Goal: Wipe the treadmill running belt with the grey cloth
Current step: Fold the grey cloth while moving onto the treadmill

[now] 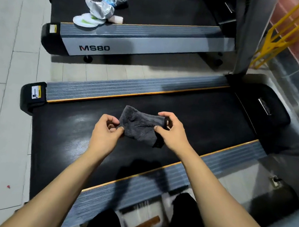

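Both hands are holding the grey cloth point(139, 126) above the running belt point(200, 119). The left hand point(106, 129) is pinching its nine o'clock edge. The right hand point(171, 129) is gripping the three o'clock edge.

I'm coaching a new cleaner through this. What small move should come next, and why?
Probably lower the grey cloth flat onto the running belt. Both the left hand and the right hand pinch it, bunched, above the belt, so no wiping contact exists yet.

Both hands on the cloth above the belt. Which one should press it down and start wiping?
Probably right. The right hand wraps more of the grey cloth; the left hand only pinches a corner. Either could reach the running belt.
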The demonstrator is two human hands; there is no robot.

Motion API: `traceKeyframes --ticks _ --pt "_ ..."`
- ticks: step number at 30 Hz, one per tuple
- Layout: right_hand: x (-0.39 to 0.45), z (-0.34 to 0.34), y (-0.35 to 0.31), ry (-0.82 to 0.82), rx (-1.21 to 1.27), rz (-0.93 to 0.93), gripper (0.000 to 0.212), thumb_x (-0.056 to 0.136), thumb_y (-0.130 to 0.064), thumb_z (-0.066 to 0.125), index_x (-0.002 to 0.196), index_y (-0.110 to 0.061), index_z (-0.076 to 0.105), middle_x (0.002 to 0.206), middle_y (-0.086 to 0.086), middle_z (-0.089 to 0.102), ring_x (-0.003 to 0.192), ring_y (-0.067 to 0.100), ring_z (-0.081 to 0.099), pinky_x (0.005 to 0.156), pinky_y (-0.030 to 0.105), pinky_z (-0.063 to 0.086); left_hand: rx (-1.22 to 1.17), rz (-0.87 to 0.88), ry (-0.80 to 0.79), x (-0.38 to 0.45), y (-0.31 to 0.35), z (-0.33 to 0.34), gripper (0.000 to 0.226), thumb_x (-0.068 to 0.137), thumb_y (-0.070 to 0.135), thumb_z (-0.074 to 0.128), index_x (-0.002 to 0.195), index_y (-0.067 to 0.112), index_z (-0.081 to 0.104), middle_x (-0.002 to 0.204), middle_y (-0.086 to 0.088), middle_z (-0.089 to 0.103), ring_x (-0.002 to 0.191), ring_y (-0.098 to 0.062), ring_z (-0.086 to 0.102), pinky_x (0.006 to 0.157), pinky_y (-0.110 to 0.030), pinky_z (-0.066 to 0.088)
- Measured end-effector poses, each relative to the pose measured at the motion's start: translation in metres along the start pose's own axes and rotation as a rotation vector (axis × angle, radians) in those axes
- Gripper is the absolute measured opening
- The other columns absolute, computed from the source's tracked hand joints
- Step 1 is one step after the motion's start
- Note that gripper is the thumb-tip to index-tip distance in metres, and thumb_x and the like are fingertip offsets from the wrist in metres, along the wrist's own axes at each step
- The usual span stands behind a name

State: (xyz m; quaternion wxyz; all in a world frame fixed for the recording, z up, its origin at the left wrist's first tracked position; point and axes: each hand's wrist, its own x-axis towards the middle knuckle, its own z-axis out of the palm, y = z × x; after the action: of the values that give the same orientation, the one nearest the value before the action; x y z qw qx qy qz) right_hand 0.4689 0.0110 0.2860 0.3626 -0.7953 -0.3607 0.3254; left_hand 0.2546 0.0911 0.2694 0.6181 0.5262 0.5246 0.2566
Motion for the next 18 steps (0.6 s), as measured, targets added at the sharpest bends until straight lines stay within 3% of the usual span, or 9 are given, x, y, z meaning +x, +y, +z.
traceKeyframes --ticks 3,9,12,18 --pt "0.039 0.005 0.042 -0.012 0.021 -0.003 0.04 0.081 -0.011 0.076 0.115 -0.029 0.063 0.1 -0.004 0.069 0.084 -0.001 0.063 0.075 0.005 0.045 0.048 0.021 0.022 0.038 -0.033 0.03 0.018 0.076 0.021 0.068 0.082 0.036 0.061 0.083 -0.007 0.07 0.081 -0.038 0.068 0.086 -0.058 0.057" --pt "0.13 0.004 0.172 -0.019 0.054 -0.052 0.038 0.082 -0.012 0.075 0.111 -0.032 0.063 0.101 -0.007 0.07 0.093 0.001 0.065 0.082 0.004 0.043 0.174 0.07 0.004 0.122 -0.116 0.124 0.029 0.088 0.007 0.068 0.091 0.035 0.061 0.096 0.007 0.072 0.088 -0.024 0.071 0.089 -0.05 0.058" --pt "0.162 -0.008 0.249 -0.02 0.075 -0.06 0.038 0.083 -0.011 0.074 0.113 -0.033 0.062 0.103 -0.01 0.069 0.095 0.0 0.065 0.085 0.006 0.044 0.238 0.089 -0.03 0.154 -0.161 0.187 0.024 0.089 0.005 0.067 0.1 0.026 0.062 0.101 0.009 0.069 0.092 -0.015 0.069 0.09 -0.038 0.057" --pt "0.184 -0.064 0.396 -0.019 0.092 0.043 0.032 0.088 -0.014 0.069 0.109 -0.037 0.06 0.103 -0.007 0.068 0.095 0.013 0.066 0.087 0.034 0.056 0.361 0.081 -0.178 0.182 -0.231 0.321 0.02 0.091 0.008 0.065 0.105 0.023 0.062 0.1 0.014 0.069 0.088 -0.001 0.065 0.077 -0.014 0.049"
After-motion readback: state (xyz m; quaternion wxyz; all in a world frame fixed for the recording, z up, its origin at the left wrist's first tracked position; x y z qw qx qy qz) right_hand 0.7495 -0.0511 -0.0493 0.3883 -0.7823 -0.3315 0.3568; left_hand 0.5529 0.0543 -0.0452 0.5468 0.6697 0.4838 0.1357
